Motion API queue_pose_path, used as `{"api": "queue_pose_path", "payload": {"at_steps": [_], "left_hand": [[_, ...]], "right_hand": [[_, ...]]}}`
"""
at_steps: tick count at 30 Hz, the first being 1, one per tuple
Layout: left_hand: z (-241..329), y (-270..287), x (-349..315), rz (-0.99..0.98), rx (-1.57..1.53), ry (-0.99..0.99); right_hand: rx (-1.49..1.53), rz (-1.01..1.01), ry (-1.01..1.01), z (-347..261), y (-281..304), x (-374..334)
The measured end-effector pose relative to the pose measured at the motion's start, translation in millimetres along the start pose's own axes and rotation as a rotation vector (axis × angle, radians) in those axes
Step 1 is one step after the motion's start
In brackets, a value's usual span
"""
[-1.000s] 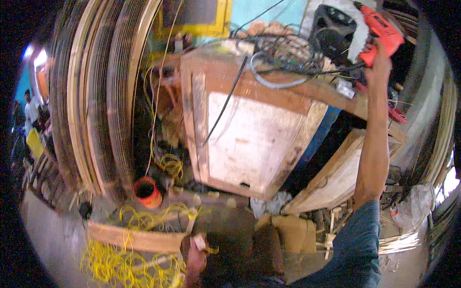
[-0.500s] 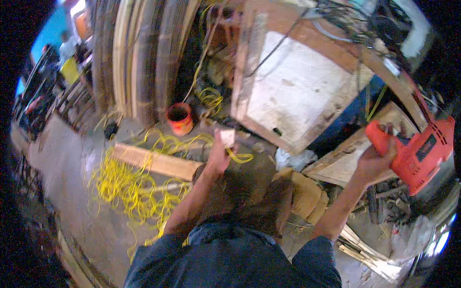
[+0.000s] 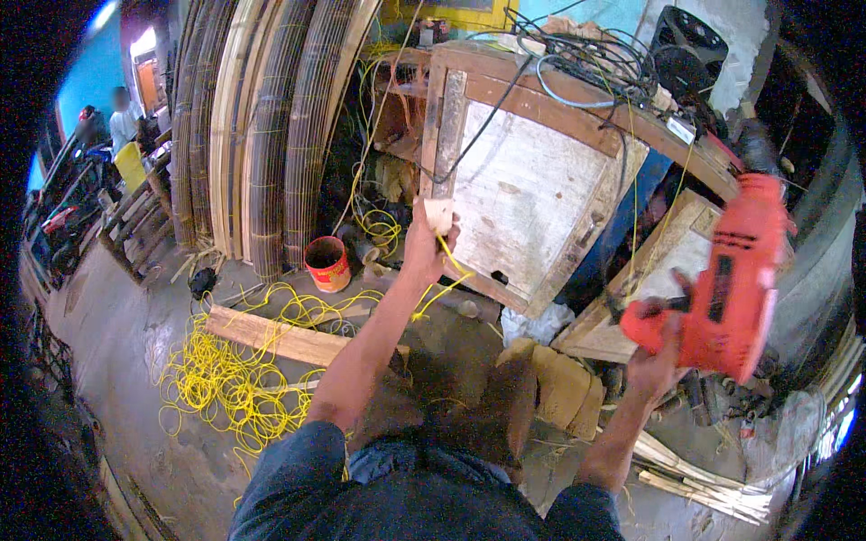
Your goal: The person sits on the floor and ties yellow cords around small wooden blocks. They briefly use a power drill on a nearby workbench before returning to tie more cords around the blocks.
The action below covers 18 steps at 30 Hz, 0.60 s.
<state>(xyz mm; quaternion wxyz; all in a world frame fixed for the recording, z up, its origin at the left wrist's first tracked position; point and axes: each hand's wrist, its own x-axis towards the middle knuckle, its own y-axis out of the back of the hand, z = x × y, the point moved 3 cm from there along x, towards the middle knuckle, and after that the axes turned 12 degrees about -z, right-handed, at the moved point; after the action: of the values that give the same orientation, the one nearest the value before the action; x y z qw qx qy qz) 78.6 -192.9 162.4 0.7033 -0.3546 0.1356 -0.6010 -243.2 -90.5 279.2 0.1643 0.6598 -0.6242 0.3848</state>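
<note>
My left hand (image 3: 421, 248) is raised in front of me, its fingers wrapped round a small pale wooden block (image 3: 439, 215). From below that block hangs a yellow cord (image 3: 456, 282), bent in a loop. At the right, my right hand (image 3: 658, 353) grips the rear handle of a red power drill (image 3: 741, 284). The drill's body is slightly blurred, and its black front end points up and away from me. What the tip carries cannot be made out. The two hands are well apart.
Tangled yellow cord (image 3: 216, 374) lies on the floor at left, around a wooden plank (image 3: 271, 335). Beyond stand an orange bucket (image 3: 327, 264) and rolled slatted blinds (image 3: 275, 135). A wooden cabinet (image 3: 532, 194) bears black cables (image 3: 595, 59). Thin strips (image 3: 704, 482) lie at lower right.
The drill has turned, its front end swinging up and away, while my right hand came nearer and left. My left hand rose slightly with the block. The view has shifted and sharpened.
</note>
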Motion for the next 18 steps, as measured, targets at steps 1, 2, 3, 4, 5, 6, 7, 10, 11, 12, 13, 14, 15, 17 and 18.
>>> {"api": "queue_pose_path", "payload": {"at_steps": [1,2,3,4,5,6,7,10,11,12,13,14,15,17,18], "left_hand": [[13.2,-7.5,2.5,0.027,0.018,0.017],[20.9,-16.6,9.9,0.013,0.001,-0.008],[28.1,-24.1,17.9,0.0,-0.014,-0.033],[34.2,-32.1,25.7,-0.016,-0.035,-0.057],[38.9,-38.9,32.8,-0.059,-0.025,-0.021],[44.7,-46.7,40.7,-0.091,-0.028,-0.044],[49.1,-57.1,49.3,-0.126,-0.032,-0.066],[58.4,-85.5,66.7,-0.087,-0.052,-0.092],[63.7,-88.6,74.4,-0.094,-0.032,-0.101],[68.3,-91.8,80.6,-0.101,-0.012,-0.109],[70.5,-95.7,83.4,-0.069,0.001,-0.124],[73.6,-100.6,87.1,-0.066,-0.008,-0.123],[77.4,-105.7,91.1,-0.063,-0.018,-0.121],[82.1,-117.3,90.8,-0.068,-0.015,-0.138],[83.4,-123.3,89.6,-0.077,0.0,-0.159]], "right_hand": [[-0.057,-0.009,-0.038,7.6,-3.5,-6.9],[-0.123,-0.02,-0.069,11.6,-6.0,-12.1],[-0.168,-0.108,-0.104,16.1,-3.9,-18.8],[-0.287,-0.148,-0.203,25.0,5.3,-24.9],[-0.409,-0.196,-0.299,34.4,15.3,-31.4],[-0.598,-0.189,-0.459,50.9,34.7,-37.9],[-0.667,-0.19,-0.49,60.2,42.2,-40.0],[-0.672,-0.23,-0.396,73.6,42.1,-39.9],[-0.654,-0.249,-0.36,71.1,33.4,-36.0],[-0.635,-0.269,-0.323,68.3,24.8,-31.6],[-0.635,-0.321,-0.269,65.5,18.8,-27.9],[-0.634,-0.372,-0.214,61.9,13.0,-24.2],[-0.61,-0.405,-0.215,57.4,7.5,-20.1],[-0.589,-0.453,-0.227,49.2,-0.3,-14.7],[-0.589,-0.466,-0.231,47.0,-3.3,-11.9]]}}
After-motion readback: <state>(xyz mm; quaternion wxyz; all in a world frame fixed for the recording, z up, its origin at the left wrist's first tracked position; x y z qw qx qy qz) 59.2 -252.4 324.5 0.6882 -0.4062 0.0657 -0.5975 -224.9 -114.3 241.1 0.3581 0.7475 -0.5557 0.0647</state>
